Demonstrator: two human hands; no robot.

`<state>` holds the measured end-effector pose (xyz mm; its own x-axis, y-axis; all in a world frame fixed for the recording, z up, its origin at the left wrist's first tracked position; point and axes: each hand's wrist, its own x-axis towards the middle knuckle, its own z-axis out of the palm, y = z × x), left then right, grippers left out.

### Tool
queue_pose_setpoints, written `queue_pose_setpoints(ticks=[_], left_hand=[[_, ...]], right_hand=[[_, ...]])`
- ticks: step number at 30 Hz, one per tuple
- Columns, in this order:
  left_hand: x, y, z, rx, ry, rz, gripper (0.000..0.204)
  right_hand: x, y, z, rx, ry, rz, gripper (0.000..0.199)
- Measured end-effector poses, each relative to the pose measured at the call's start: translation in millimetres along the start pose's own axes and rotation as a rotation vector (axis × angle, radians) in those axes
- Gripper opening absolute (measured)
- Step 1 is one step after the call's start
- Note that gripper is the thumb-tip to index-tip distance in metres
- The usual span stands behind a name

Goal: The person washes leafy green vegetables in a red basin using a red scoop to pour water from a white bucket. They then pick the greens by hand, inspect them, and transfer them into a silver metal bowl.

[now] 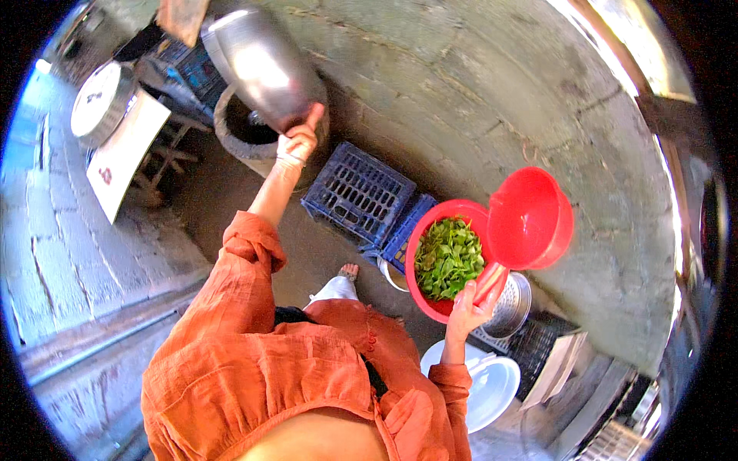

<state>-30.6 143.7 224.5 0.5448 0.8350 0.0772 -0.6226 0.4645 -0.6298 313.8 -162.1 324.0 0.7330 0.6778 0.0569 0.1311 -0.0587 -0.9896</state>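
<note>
One round metal pot (104,104) sits on a pale board (127,165) at the left, and to its right we see a thick-walled grey jar (222,127), its dark mouth partly in view. On the jar's far side we hold a shiny metal lid (265,73), tilted up, our left hand (298,144) at its near edge; one finger is stretched along the metal and others are bent, though we cannot tell where the thumb presses. Farther right is a blue plastic crate (361,192), then a red basin (410,261) with green leaves (448,259) inside. By the basin's near right edge, our right hand (467,311) has its fingers wrapped around the handle of a red dipper (530,219), whose bowl is right of the leaves. A white tub (496,392) lies nearer us, a metal colander (513,307) beyond.
</note>
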Motion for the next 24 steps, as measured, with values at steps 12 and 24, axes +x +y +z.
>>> queue_pose_setpoints(ticks=[12, 24], left_hand=[[-33, -18, -54, 0.109, 0.083, -0.276, 0.056], [-77, 5, -170, 1.587, 1.382, 0.482, 0.017]], right_hand=[[-12, 6, -28, 0.128, 0.116, 0.192, 0.059], [-30, 18, -70, 0.176, 0.294, 0.211, 0.056]])
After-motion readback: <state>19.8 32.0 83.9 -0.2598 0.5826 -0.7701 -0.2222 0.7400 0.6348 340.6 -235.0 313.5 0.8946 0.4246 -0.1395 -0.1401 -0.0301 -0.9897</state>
